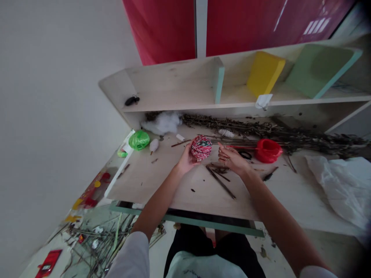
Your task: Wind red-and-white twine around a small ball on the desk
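My left hand (pixel 188 159) is wrapped around a ball of red-and-white twine (pixel 201 147), held above the desk; some dark green shows in its middle. Just to the right of the ball, my right hand (pixel 228 157) has its fingers curled into a pinch. What sits in that pinch, if anything, is too small to make out. A red strand lies behind this hand, toward a roll of red plastic string (pixel 268 150). Below the hands, several short brown sticks (pixel 222 183) rest on the desk (pixel 176 193).
A green string ball (pixel 139 139), white stuffing (pixel 164 123) and a small white bulb-shaped piece (pixel 154 145) are at the left. Dried stalks (pixel 246 127) line the back. A clear plastic bag (pixel 342 189) lies right. Above runs a shelf (pixel 174 96) with a yellow divider (pixel 263 73).
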`<state>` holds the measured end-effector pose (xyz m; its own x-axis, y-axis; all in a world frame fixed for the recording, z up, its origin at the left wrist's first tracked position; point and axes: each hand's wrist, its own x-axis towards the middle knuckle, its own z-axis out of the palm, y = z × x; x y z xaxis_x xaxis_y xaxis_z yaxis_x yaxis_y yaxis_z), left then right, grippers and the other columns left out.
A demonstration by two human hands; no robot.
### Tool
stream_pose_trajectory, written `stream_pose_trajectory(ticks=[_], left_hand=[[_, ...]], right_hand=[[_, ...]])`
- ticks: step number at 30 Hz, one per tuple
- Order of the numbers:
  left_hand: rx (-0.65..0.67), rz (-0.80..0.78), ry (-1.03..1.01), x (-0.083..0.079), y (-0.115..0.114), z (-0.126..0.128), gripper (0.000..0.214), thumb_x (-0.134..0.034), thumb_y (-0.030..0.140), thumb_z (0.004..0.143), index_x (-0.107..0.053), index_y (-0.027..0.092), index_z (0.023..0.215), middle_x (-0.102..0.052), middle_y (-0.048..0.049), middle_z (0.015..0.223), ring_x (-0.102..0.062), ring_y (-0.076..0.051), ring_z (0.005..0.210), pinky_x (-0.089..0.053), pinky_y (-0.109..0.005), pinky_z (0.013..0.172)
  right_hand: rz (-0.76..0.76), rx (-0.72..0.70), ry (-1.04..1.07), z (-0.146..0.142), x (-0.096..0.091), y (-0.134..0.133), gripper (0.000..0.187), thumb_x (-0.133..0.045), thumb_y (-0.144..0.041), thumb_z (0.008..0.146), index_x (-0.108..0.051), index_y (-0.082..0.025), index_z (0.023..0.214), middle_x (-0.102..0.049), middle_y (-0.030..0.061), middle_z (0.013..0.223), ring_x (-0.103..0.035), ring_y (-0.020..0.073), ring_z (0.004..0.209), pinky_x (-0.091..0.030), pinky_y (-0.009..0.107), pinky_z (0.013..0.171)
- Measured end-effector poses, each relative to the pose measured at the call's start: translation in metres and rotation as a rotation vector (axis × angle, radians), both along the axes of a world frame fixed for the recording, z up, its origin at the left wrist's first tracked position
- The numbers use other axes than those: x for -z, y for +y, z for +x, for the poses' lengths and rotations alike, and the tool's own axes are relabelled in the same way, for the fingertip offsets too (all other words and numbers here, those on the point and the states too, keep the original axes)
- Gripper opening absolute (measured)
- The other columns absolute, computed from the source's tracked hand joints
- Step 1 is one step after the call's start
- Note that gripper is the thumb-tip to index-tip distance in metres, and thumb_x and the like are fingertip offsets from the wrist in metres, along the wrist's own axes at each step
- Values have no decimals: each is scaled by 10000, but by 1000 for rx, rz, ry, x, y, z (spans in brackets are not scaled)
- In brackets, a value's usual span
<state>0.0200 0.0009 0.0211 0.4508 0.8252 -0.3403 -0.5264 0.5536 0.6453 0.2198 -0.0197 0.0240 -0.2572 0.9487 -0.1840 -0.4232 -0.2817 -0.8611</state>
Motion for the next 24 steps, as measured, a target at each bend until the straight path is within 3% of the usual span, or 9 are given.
stream_pose_trajectory(ticks=[5, 11, 17, 24], left_hand=[[44, -38, -20, 1, 3, 0, 627, -431, 588, 882, -528, 165, 1334, -708, -148, 1023, -662, -202, 755, -308, -178, 428], [90, 32, -23, 6, 1, -5, 733, -398, 701, 845, -554, 163, 1317, -691, -172, 1082, -660, -204, 775, -346, -193, 452], [78, 66, -4, 7, -2, -4, 603, -575, 514, 856, -500, 201, 1366, -680, -155, 1127, -664, -170, 764, -265, -156, 388], [18, 13, -105, -8, -5, 0, 630, -569, 466, 867, -390, 258, 1433, -671, -155, 1143, -682, -179, 723, -266, -132, 353]], right_hand=[[-19, 4, 21, -1, -2, 0, 433, -825, -450, 594, -624, -222, 902, -232, -87, 589, -191, 62, 521, -279, 182, 472], [-32, 19, 21, -2, -3, -1, 451, -834, -437, 577, -629, -221, 916, -256, -90, 593, -192, 66, 518, -289, 186, 460], [-28, 14, 34, -1, -2, -1, 460, -840, -438, 570, -632, -215, 914, -245, -94, 577, -190, 68, 517, -288, 183, 460], [-11, 13, -10, 1, 3, 1, 425, -809, -453, 608, -622, -229, 917, -242, -89, 590, -205, 68, 517, -297, 193, 476]])
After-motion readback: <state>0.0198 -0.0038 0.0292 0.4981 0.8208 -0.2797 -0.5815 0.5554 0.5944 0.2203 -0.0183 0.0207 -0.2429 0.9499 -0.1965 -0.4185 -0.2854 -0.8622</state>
